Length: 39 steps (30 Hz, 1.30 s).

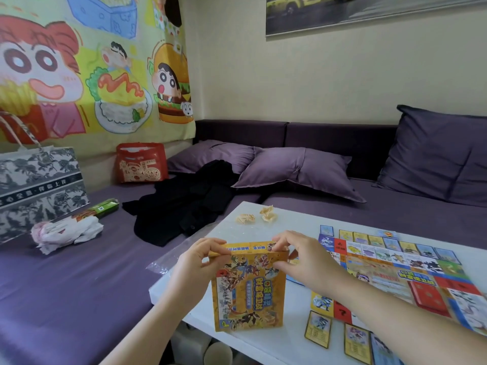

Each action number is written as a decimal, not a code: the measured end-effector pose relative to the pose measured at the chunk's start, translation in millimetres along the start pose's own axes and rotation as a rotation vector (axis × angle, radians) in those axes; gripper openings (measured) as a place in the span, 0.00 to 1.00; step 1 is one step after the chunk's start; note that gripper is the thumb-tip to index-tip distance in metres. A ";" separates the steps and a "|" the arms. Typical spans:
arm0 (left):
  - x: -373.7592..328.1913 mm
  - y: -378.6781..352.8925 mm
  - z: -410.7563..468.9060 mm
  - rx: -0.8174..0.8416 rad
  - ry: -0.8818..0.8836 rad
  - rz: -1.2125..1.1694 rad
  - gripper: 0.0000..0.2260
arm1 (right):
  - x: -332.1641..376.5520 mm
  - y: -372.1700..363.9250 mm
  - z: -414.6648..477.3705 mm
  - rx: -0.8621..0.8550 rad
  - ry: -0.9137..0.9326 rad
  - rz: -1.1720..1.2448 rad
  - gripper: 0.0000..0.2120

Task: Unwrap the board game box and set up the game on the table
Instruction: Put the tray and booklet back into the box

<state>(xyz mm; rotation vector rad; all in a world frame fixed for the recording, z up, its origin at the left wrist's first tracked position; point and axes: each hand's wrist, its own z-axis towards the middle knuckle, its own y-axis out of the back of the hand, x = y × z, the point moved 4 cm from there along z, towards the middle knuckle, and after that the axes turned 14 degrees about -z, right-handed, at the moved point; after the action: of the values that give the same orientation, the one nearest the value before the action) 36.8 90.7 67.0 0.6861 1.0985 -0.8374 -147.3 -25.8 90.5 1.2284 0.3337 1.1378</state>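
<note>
Head view looks down over a white table [263, 346] set against a purple sofa [79, 272]. A yellow box [249, 288] printed with cartoon creatures stands upright on the table, near its left edge. The left hand [203, 255] pinches the top left corner of the box, fingers curled over the upper edge and thumb on the near face. The right hand [303, 256] pinches the top right part the same way, fingers hooked over the top flap and thumb pressed on the front.

Just right of the box the game board [395, 270] lies flat and unfolded, and the right forearm crosses above it. A few cards [319, 329] lie face up at the near side of the board, with more in a row along its far side. Two crumpled paper scraps [246, 218] sit near the far edge of the table, well apart from the box. A sheet of clear plastic wrap [163, 259] hangs over the left edge of the table.

On the sofa lie a black garment [184, 204], purple pillows [297, 172], a red bag [142, 163], a flowered paper bag [39, 185] and a white bundle [68, 231]. A cartoon cloth [92, 67] hangs on the wall behind
</note>
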 end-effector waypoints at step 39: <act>194.7 -147.6 307.7 0.476 0.103 1.138 0.26 | -308.9 -109.4 239.6 -0.456 -0.966 0.889 0.19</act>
<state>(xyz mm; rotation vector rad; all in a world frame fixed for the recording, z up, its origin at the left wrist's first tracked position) 101.1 -284.4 -30.7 1.5535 0.4224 -0.0481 -55.3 -404.2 -23.9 1.3724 -1.2372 1.0856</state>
